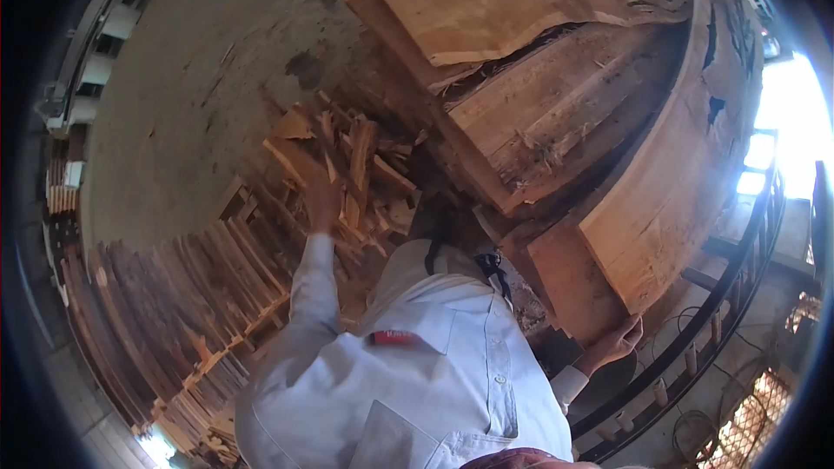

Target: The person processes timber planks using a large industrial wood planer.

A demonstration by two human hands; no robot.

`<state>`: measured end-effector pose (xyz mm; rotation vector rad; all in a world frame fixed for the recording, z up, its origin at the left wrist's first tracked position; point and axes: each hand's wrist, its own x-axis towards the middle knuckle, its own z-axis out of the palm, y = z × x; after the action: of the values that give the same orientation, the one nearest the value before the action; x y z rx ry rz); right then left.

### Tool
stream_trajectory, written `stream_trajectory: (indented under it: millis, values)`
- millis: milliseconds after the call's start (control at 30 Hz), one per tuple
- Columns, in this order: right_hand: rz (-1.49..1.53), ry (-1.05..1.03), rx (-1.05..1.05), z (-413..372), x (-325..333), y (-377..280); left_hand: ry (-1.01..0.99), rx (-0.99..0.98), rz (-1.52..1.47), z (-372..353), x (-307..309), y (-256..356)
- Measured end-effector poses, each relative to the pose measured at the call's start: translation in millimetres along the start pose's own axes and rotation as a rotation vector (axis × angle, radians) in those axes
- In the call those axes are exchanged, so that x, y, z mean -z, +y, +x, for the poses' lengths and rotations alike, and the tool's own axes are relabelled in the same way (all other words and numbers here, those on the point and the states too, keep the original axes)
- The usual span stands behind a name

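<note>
My left hand [322, 201] reaches down to a pile of scrap wood and is closed on a flat wood offcut [291, 161] at the top of it. Other split pieces [360, 161] lie loose around that hand. On the other side, my right hand [612, 345] is at the near corner of a long, thick wooden slab [660, 217], its fingers curled against the slab's end. Part of its grip is hidden. Beneath the slab, a shorter board end [573, 282] sticks out.
Wide slabs with rough, cracked edges [521, 4] are stacked ahead of me. Narrow planks [174, 313] stand in a long row at left. A dark curved metal rail [730, 313] runs along the right. Concrete floor [200, 78] stretches away at upper left.
</note>
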<state>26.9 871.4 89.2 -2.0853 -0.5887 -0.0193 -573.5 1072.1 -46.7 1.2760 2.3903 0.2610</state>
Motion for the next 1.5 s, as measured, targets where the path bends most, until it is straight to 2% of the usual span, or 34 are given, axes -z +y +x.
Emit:
stream_trajectory:
  millis: [67, 167, 267, 433, 500, 600, 633, 733, 900, 933, 1000, 1100, 1133, 1200, 1333, 1467, 1500]
  values:
    - [-0.003, 0.028, -0.008, 1, -1, -2, 0.121, -0.043, -0.253, -17, -11, -11]
    - [-0.163, 0.034, 0.069, 6, 4, 3, 0.023, -0.186, -0.487, -47, 25, 69]
    - [-0.054, 0.003, -0.011, 8, 4, -3, 0.102, -0.527, -0.642, -74, 34, 156]
    - [0.055, -0.041, -0.056, 18, 11, 12, -0.145, -1.068, -0.758, -146, 60, 284]
    - [0.039, -0.077, -0.093, 22, 17, 14, -0.493, -1.056, -0.867, -179, 52, 323]
    - [0.077, -0.115, -0.153, 22, 24, 15, -0.56, -1.088, -0.713, -206, 9, 354]
    - [0.099, -0.121, -0.137, 23, 28, 13, -0.381, -1.176, -0.516, -208, -1, 366]
    - [0.239, -0.121, -0.137, 23, 35, 19, -0.421, -1.04, -0.399, -221, -4, 395]
    - [0.244, -0.146, -0.216, 31, 57, 5, -0.726, -0.946, -0.38, -180, -52, 419]
    - [0.218, -0.155, -0.232, 33, 59, 5, -0.797, -0.879, -0.454, -191, -47, 424]
    - [0.222, -0.141, -0.134, 32, 61, 8, -0.939, -0.714, -0.577, -209, -36, 429]
    - [0.281, -0.186, -0.063, 30, 77, 16, -0.922, -0.666, -0.566, -234, -34, 441]
    - [0.3, -0.121, -0.009, 28, 80, 24, -0.908, -0.642, -0.565, -243, -35, 444]
    - [0.322, 0.009, 0.104, 26, 85, 44, -0.759, -0.735, -0.458, -251, -47, 445]
    - [0.289, 0.087, -0.083, 29, 91, 99, -0.587, -0.841, -0.234, -242, -57, 443]
    - [0.823, -0.305, -0.586, 23, 39, 162, -0.483, -0.893, -0.193, -230, -67, 444]
    - [0.791, -0.37, -0.586, 19, 15, 175, -0.478, -0.87, -0.19, -232, -66, 444]
